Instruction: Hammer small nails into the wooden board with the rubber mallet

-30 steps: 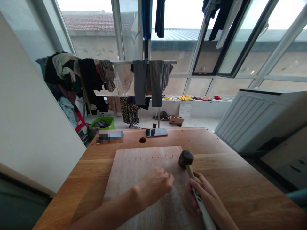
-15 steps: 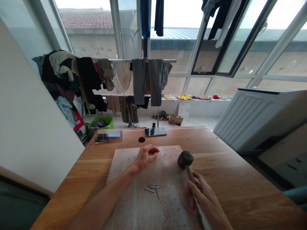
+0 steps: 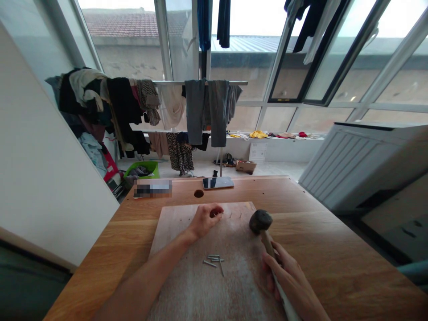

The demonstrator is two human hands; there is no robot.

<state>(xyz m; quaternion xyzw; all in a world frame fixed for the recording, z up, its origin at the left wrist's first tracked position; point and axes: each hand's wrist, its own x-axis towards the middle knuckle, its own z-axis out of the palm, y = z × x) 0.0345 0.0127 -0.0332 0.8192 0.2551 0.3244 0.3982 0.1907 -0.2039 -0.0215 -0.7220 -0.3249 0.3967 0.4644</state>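
Note:
My right hand (image 3: 284, 272) is wrapped round the wooden handle of a mallet (image 3: 261, 221) with a dark head. The head is raised at the right edge of a wooden board (image 3: 187, 276). Over the board's far part, my left hand (image 3: 205, 219) is closed in a pinch on a thin nail (image 3: 216, 215), mostly hidden by the fingers. Just right of those fingers, two nails stand in the board: one nearer (image 3: 230, 215) and another nail (image 3: 240, 216) farther right. Several loose nails (image 3: 214, 259) lie in a small pile on the board's middle.
The board lies on a wooden table (image 3: 321, 258). Along the table's far edge are a phone (image 3: 218, 183), a round hole (image 3: 199, 193) and a blurred flat item (image 3: 153, 189). Beyond stand a clothes rack (image 3: 234, 83), a green basket (image 3: 154, 168) and a white ribbed cabinet (image 3: 347, 160).
My left fingers have tilted slightly and their hollow shows more, with a sliver of nail in it. The mallet stays raised in my right hand. The whole view has shifted a little.

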